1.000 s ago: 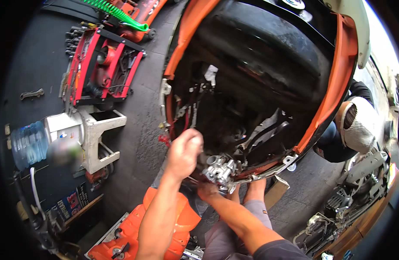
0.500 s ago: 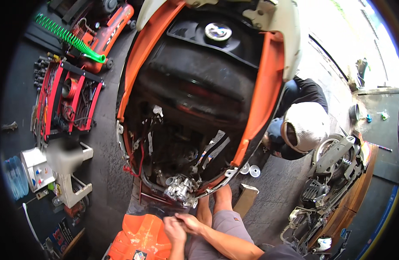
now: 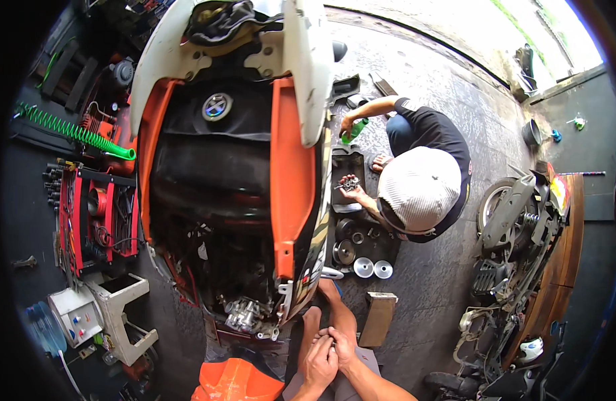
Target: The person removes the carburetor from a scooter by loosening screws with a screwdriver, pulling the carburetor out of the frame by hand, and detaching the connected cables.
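My left hand (image 3: 316, 364) and my right hand (image 3: 346, 344) are pressed together over my knee at the bottom middle, fingertips touching. Whatever sits between the fingers is too small to make out. Just up and left of them a silver engine part (image 3: 244, 315) shows in the opened underside of an orange and white scooter (image 3: 291, 180), which fills the middle of the view. My bare foot (image 3: 312, 321) rests beside the scooter's lower edge.
A co-worker in a white cap (image 3: 418, 187) crouches at the right with a green bottle (image 3: 354, 130) over a black tray (image 3: 348, 164). Two silver discs (image 3: 373, 269) and a wooden block (image 3: 378, 317) lie nearby. Red tool tray (image 3: 97, 220), white stool (image 3: 124, 311) and green coiled hose (image 3: 74, 134) stand left; scooter parts (image 3: 515, 220) right.
My left hand has come off the silver engine part and both hands have drawn back to my knee. The view has swung up and right, bringing the co-worker fully into sight.
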`<state>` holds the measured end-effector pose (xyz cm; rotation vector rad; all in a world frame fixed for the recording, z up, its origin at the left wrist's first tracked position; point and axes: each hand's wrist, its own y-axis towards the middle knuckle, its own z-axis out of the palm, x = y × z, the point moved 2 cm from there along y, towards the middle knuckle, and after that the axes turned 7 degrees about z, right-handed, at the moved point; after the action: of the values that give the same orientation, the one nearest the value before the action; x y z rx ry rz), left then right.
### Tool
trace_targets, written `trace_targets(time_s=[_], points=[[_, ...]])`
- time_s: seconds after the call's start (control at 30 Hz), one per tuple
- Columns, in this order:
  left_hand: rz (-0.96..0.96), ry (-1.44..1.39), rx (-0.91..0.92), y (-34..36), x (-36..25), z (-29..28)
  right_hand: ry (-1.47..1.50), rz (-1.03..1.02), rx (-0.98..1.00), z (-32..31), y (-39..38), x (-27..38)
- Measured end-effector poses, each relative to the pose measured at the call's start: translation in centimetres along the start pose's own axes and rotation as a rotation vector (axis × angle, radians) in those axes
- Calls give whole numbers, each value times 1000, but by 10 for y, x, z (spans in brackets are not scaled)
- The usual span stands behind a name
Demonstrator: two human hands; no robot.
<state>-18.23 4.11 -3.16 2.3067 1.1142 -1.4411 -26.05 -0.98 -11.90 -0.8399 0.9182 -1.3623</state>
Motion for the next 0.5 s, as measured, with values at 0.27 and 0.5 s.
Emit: trace_targets(time_s=[0.27, 0.5], points=[[-214, -136, 44, 30, -31, 9, -91, -29, -33, -18, 10, 76], [-274, 275, -220, 18, 8, -35, -511, -166, -326, -52, 59, 164]])
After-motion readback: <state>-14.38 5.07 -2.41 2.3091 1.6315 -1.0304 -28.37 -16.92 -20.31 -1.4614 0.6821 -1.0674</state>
